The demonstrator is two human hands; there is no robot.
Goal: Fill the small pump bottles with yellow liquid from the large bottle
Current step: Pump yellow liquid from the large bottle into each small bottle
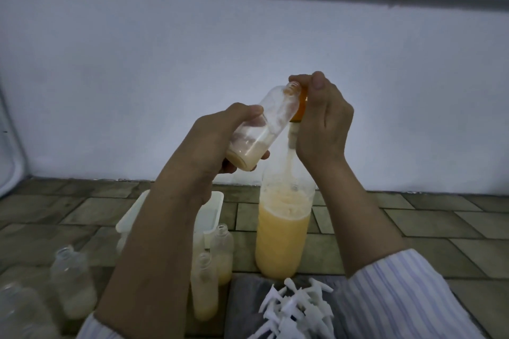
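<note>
A: While the left hand (217,135) grips a tilted small clear plastic bottle (264,126), where is its mouth?
B: At the orange pump top (301,107) of the large clear bottle of yellow liquid (283,228), pinched by the right hand (322,124).

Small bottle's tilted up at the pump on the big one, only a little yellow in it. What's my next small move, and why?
Probably press the orange pump head again with the right hand: the small bottle in the left hand has its mouth at the spout and liquid only near its base, while the large bottle still holds plenty.
</note>
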